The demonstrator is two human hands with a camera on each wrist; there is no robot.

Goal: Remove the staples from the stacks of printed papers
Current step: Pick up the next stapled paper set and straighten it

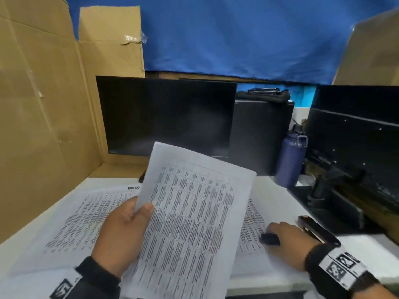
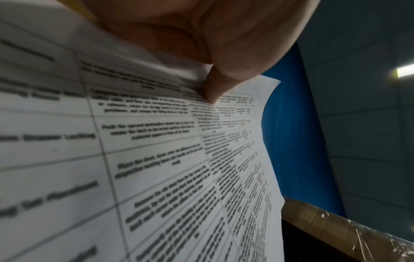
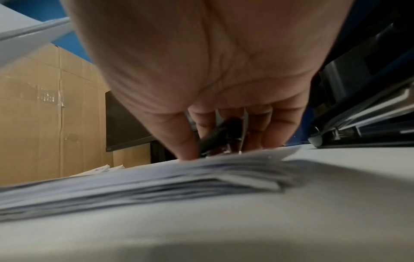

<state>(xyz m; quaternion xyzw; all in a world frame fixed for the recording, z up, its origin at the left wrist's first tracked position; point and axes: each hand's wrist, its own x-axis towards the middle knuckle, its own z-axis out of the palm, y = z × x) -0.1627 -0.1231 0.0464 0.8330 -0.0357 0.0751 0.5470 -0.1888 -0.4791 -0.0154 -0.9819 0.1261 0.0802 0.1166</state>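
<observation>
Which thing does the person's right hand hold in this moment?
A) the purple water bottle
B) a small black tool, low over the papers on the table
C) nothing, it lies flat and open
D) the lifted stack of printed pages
B: the right hand curls round a small black tool over the papers on the table, while the left hand holds up the lifted stack.
</observation>
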